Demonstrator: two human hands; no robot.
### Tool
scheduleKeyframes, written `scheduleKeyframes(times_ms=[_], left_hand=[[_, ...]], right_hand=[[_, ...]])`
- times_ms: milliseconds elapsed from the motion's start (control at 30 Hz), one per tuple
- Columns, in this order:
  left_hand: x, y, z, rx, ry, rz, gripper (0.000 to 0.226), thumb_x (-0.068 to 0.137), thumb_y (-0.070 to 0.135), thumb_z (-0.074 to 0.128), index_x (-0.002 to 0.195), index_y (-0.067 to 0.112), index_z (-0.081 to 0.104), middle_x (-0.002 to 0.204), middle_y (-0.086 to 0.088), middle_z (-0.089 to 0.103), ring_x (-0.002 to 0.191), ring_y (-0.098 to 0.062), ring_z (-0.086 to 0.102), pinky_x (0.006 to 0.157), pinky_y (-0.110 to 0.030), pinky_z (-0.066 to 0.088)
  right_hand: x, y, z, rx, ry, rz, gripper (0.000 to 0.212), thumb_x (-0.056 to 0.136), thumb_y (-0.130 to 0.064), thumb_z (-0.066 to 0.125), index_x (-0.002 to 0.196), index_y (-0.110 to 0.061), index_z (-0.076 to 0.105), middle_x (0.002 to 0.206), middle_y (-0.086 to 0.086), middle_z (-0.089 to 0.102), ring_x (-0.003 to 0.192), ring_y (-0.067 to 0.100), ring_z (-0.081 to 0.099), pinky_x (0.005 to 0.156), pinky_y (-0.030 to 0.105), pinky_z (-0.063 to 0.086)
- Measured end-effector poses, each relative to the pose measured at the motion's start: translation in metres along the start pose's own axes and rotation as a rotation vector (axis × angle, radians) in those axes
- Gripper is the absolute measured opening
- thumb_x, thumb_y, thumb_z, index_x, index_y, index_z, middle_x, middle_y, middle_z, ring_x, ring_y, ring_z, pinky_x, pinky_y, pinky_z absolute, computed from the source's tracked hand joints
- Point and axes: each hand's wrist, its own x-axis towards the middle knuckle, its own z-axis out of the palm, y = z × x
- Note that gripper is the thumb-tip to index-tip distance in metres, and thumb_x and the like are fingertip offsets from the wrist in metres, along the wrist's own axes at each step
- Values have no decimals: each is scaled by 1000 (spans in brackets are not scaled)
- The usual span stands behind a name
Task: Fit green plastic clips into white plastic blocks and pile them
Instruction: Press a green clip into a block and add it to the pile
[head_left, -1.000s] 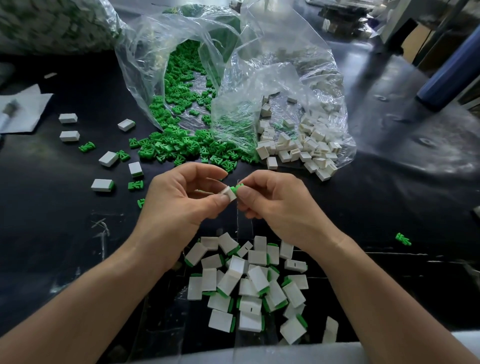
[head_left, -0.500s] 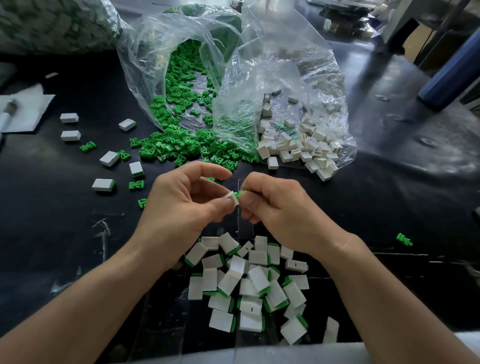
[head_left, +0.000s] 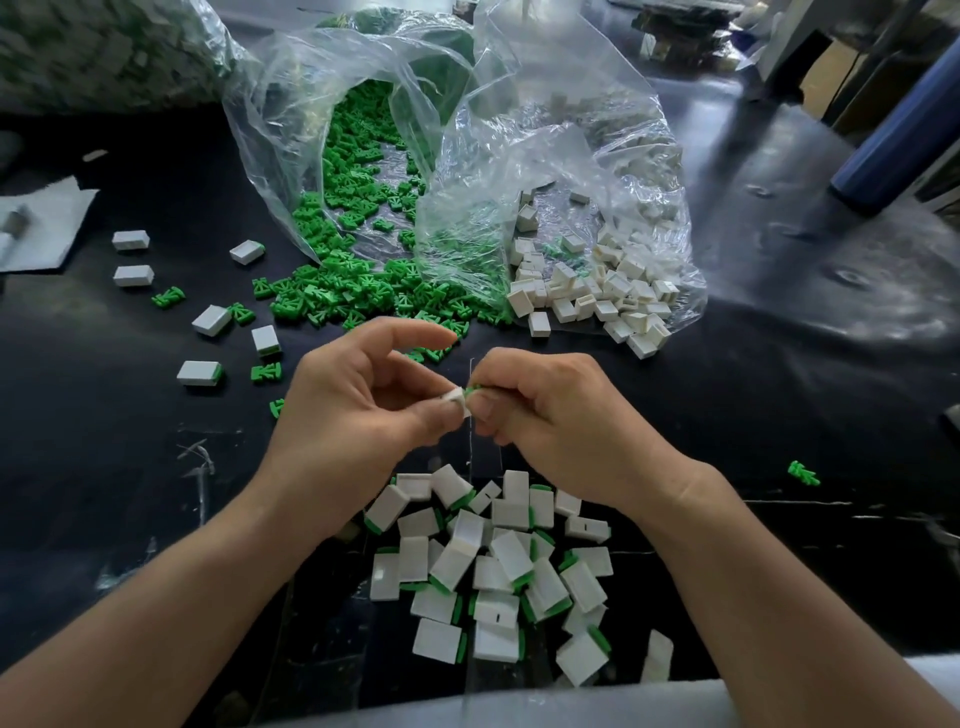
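My left hand (head_left: 358, 410) pinches a small white block (head_left: 457, 399) between thumb and fingers, above the black table. Against the block's right end sits a green clip (head_left: 474, 388), pinched by the fingertips of my right hand (head_left: 550, 421); only the clip's tip shows. Below my hands lies a pile of several white blocks with green clips fitted (head_left: 498, 566). Loose green clips (head_left: 363, 296) spill from one clear bag (head_left: 311, 119). Empty white blocks (head_left: 597, 296) spill from a second clear bag (head_left: 582, 156).
Scattered white blocks (head_left: 212, 319) and single green clips (head_left: 169, 298) lie on the left of the black table (head_left: 779, 395). One stray clip (head_left: 803, 473) lies at the right. White paper (head_left: 47, 223) sits far left, a blue cylinder (head_left: 893, 150) at the far right.
The white block and green clip have come closer together between my fingertips; less of the clip shows now. My hands stay in the same spot above the pile.
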Motion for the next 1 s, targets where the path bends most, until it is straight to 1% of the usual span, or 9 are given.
scheduleKeyframes(times_ms=[33, 100, 200, 333, 433, 633, 767, 900, 1000], left_hand=[[1, 1, 0, -55, 4, -19, 36, 60, 10, 74, 90, 26, 63, 66, 1, 70, 58, -10, 66, 54, -17, 52], [2, 3, 0, -145, 4, -46, 38, 54, 19, 71, 91, 22, 63, 66, 0, 70, 59, -10, 66, 54, -18, 52], [2, 6, 1, -204, -4, -37, 37, 55, 14, 70, 91, 19, 63, 64, 2, 70, 59, -7, 65, 55, -15, 51], [0, 6, 3, -261, -29, -40, 38, 56, 11, 69, 93, 15, 63, 68, -3, 70, 58, -14, 63, 54, -23, 54], [0, 5, 3, -275, -25, -48, 38, 56, 10, 69, 94, 14, 63, 68, -6, 70, 56, -13, 64, 51, -22, 52], [-1, 5, 6, -310, -34, -44, 38, 60, 6, 67, 97, 9, 61, 65, -7, 69, 47, -17, 61, 47, -24, 51], [-1, 5, 6, -300, -11, -48, 37, 60, 9, 68, 95, 14, 62, 68, -4, 70, 55, -16, 65, 49, -24, 52], [-2, 7, 7, -318, -19, -59, 35, 61, 10, 66, 96, 13, 62, 65, -1, 68, 52, -12, 63, 48, -20, 50], [-2, 8, 6, -326, -23, -75, 34, 61, 10, 65, 95, 11, 62, 63, -2, 67, 48, -13, 60, 47, -21, 50]], right_hand=[[0, 0, 0, 86, 14, 34, 18, 91, -14, 55, 74, -10, 59, 67, 5, 61, 65, 23, 58, 66, 45, 49], [1, 0, 0, 282, 28, 126, 28, 91, -32, 52, 72, -14, 60, 65, 0, 62, 62, 15, 60, 62, 32, 52], [3, -1, 0, 573, -5, 293, 53, 79, -56, 34, 76, -11, 62, 67, 0, 66, 59, 10, 59, 55, 19, 46], [4, -8, 9, 904, -188, 383, 58, 76, -60, 32, 72, -10, 62, 65, 4, 66, 56, 13, 58, 53, 21, 44], [3, -10, 15, 1007, -185, 429, 52, 76, -57, 36, 71, -11, 60, 60, 1, 62, 55, 12, 54, 53, 19, 43], [4, -11, 18, 1074, -150, 443, 46, 76, -56, 39, 69, -13, 55, 55, -4, 55, 52, 8, 47, 49, 17, 39], [4, -12, 16, 1049, -205, 452, 53, 74, -61, 36, 70, -12, 56, 55, 0, 57, 50, 11, 47, 48, 19, 36], [3, -11, 16, 919, -185, 441, 60, 79, -60, 33, 77, -6, 60, 53, -2, 57, 51, 11, 47, 51, 22, 34], [2, -13, 15, 795, -154, 429, 56, 80, -61, 31, 67, -14, 58, 52, -6, 56, 48, 8, 47, 53, 23, 35]])
